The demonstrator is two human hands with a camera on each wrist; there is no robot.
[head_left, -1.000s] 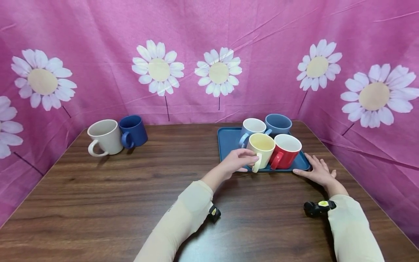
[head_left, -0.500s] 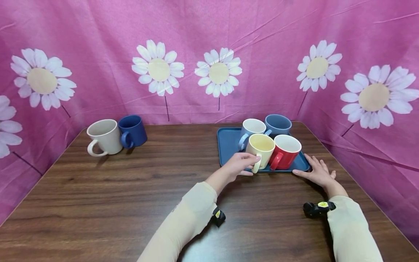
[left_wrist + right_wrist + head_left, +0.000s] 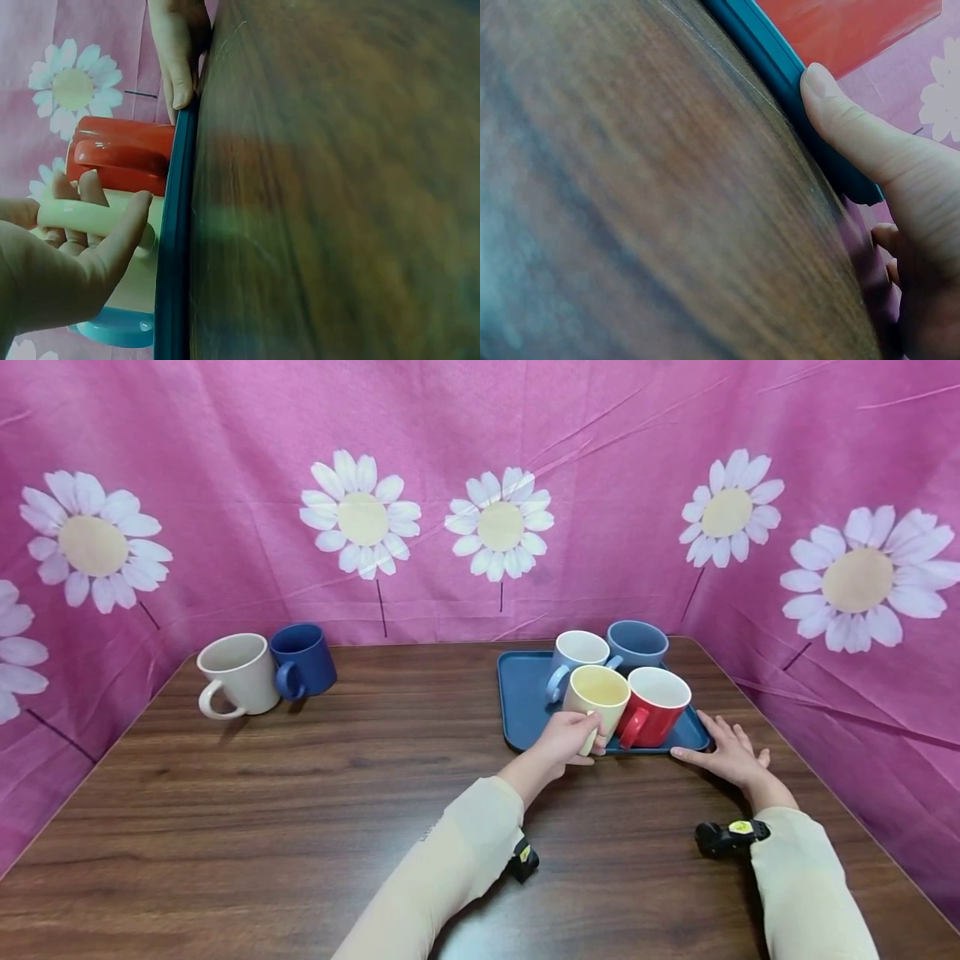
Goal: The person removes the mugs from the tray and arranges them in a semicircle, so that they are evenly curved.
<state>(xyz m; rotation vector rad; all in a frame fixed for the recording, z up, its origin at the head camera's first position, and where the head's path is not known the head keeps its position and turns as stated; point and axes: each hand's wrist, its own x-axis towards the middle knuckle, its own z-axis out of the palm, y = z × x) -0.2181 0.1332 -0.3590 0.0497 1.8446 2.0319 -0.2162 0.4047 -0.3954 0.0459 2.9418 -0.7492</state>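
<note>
Well, on the left a greyish-white mug (image 3: 247, 677) and a dark blue mug (image 3: 313, 658) stand close together on the brown wooden surface (image 3: 360, 777). Well apart from them lies a blue tray (image 3: 523, 693). The left hand (image 3: 564, 739) has its fingers curled round the handle (image 3: 82, 216) of the yellow mug (image 3: 607, 700), which is upright at the tray's near edge. Behind that stands a light blue mug (image 3: 581, 648); further right, a slate-blue mug (image 3: 637, 646) and a red mug (image 3: 657, 720). Rightmost, the right hand (image 3: 727, 756) is spread, thumb (image 3: 855, 135) against the tray's near corner, gripping no mug.
</note>
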